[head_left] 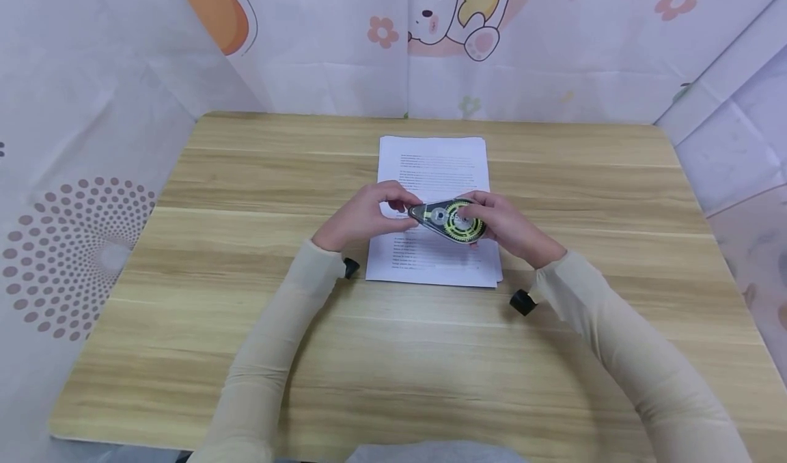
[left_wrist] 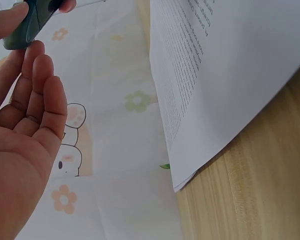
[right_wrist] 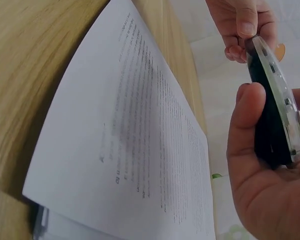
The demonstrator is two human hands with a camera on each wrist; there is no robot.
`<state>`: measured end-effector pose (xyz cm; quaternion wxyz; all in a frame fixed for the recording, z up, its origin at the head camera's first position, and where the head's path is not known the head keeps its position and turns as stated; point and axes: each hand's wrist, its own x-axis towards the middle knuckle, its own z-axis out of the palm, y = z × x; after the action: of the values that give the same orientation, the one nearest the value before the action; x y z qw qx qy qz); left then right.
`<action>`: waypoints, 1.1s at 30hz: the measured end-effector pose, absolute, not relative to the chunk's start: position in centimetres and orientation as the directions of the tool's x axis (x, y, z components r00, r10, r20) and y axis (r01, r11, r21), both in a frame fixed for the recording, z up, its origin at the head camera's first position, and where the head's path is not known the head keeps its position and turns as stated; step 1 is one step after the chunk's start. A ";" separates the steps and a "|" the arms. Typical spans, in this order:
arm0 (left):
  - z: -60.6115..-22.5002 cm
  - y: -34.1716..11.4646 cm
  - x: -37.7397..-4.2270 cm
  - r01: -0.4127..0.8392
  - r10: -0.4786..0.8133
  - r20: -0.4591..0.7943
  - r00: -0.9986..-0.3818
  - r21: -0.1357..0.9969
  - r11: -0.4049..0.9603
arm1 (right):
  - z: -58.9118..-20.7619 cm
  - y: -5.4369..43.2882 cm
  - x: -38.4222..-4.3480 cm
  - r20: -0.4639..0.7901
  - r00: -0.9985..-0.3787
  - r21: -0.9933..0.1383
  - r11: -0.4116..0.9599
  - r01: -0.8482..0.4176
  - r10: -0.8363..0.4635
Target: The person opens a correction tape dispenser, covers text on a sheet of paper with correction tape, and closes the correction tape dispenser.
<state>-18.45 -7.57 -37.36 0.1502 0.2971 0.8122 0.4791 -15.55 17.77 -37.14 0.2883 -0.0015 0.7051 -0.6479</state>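
A correction tape dispenser [head_left: 441,216] with a clear case, dark body and yellow-green wheel is held above a stack of printed sheets [head_left: 430,261]. My right hand [head_left: 510,227] grips its wide round end, with the thumb on top and a finger beneath. The thumb and forefinger of my left hand [head_left: 374,212] pinch its narrow tip. In the right wrist view the dispenser [right_wrist: 275,95] appears edge-on, apart from the paper. The other fingers of the left hand [left_wrist: 32,120] curve loosely below it in the left wrist view. The tip itself is covered by the fingers.
The sheets lie on a wood-grain table [head_left: 406,354], slightly uneven at their edges. A patterned white curtain [head_left: 307,60] hangs behind the table and at its sides. Small black wrist pieces [head_left: 522,302] sit by both cuffs.
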 end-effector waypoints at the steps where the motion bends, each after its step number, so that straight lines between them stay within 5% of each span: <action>1: -37.4 -7.6 -18.4 0.340 0.625 0.043 -0.779 0.867 0.364 | -37.1 17.8 -15.6 -0.407 -0.834 -0.913 0.168 0.371 -0.373; 16: -37.8 -7.9 -18.8 0.351 0.565 -0.014 -0.825 0.770 0.532 | -36.6 18.5 -15.4 -0.359 -0.865 -0.931 0.065 0.360 -0.350; 33: -39.9 -7.7 -20.3 0.507 0.655 -0.154 -0.740 0.512 0.693 | -36.5 19.8 -15.6 -0.350 -0.900 -0.919 -0.091 0.384 -0.261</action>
<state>-20.29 -7.68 -39.91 0.1648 0.3210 0.9053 0.2241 -15.58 19.85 -36.50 0.2186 0.0481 0.6377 -0.7371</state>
